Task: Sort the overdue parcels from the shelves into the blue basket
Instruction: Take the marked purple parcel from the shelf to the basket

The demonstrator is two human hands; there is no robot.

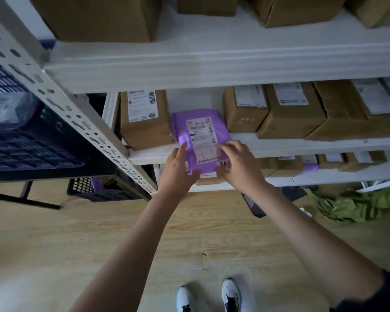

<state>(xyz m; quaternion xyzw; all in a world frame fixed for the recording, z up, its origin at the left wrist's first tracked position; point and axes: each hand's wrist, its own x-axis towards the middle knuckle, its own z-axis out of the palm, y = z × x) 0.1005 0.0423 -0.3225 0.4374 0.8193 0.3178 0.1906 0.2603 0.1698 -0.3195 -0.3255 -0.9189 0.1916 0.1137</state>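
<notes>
A purple plastic parcel [198, 131] with a white label faces me at the front edge of the middle shelf [279, 144], half pulled past it. My left hand [178, 167] grips its lower left edge, thumb on the front. My right hand [239, 163] holds its lower right edge, fingers curled over the label's corner. A dark blue basket [32, 140] stands on a black stand to the left of the shelving; another dark basket [99, 190] sits on the floor below it.
Brown cardboard boxes [293, 111] with labels line the middle shelf on both sides of the parcel; more fill the shelves above and below. The white perforated upright [77, 118] runs between baskets and shelves. A crumpled green cloth [356, 206] lies on the wood floor at right.
</notes>
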